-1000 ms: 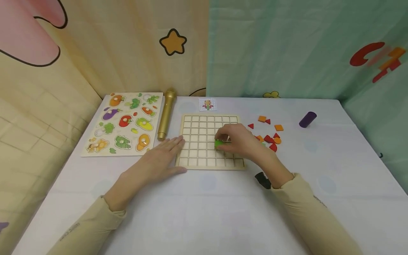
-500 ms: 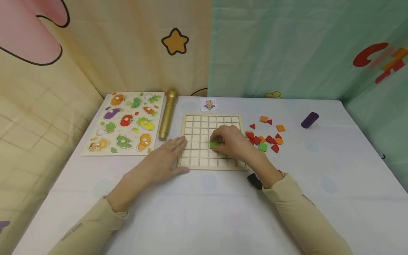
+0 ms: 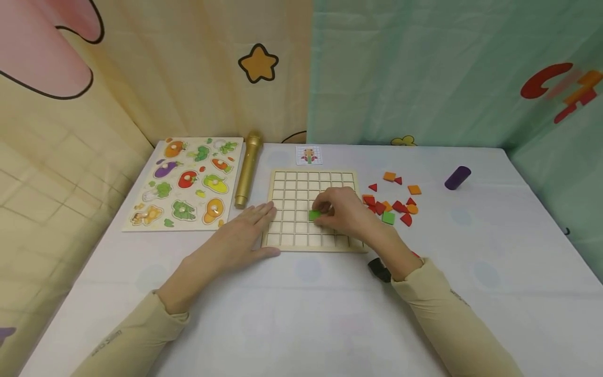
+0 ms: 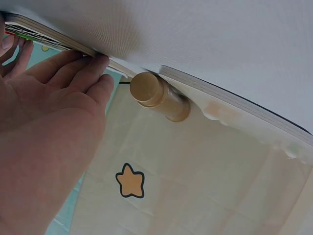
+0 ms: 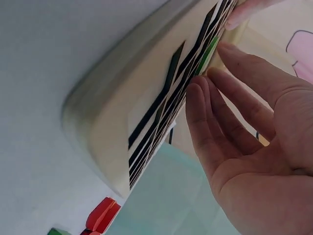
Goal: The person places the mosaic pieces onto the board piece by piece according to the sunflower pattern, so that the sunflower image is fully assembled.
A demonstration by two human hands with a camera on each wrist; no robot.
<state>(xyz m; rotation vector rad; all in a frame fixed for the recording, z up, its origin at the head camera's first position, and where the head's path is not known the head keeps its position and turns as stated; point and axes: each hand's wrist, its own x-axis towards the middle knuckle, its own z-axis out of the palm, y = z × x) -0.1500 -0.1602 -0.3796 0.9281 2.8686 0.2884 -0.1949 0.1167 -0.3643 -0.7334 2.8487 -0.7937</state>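
Note:
My right hand (image 3: 346, 209) pinches a small green square tile (image 3: 314, 215) low over the middle of a wooden grid board (image 3: 313, 249). In the right wrist view, the thumb and fingertips sit at the edge of the green tile, which lies flat close to the grid. My left hand (image 3: 235, 235) rests along the board's left side, fingers fairly straight, with their tips at its edge and the thumb near the front left corner. The left wrist view shows those fingertips against the frame. Part of the grid is hidden behind my right hand.
Right of the board lie loose red and orange pieces (image 3: 406, 219) and another green square (image 3: 388, 218). A pattern card (image 3: 309, 155) lies behind it. A gold microphone (image 3: 247, 173) and vegetable puzzle board (image 3: 183, 183) are left; a purple cylinder (image 3: 457, 178) stands right. A black object (image 3: 379, 269) is near my right wrist.
My right hand has shifted slightly left across the grid with the green tile, uncovering more loose pieces, including another green square. My left hand keeps its place at the board's edge.

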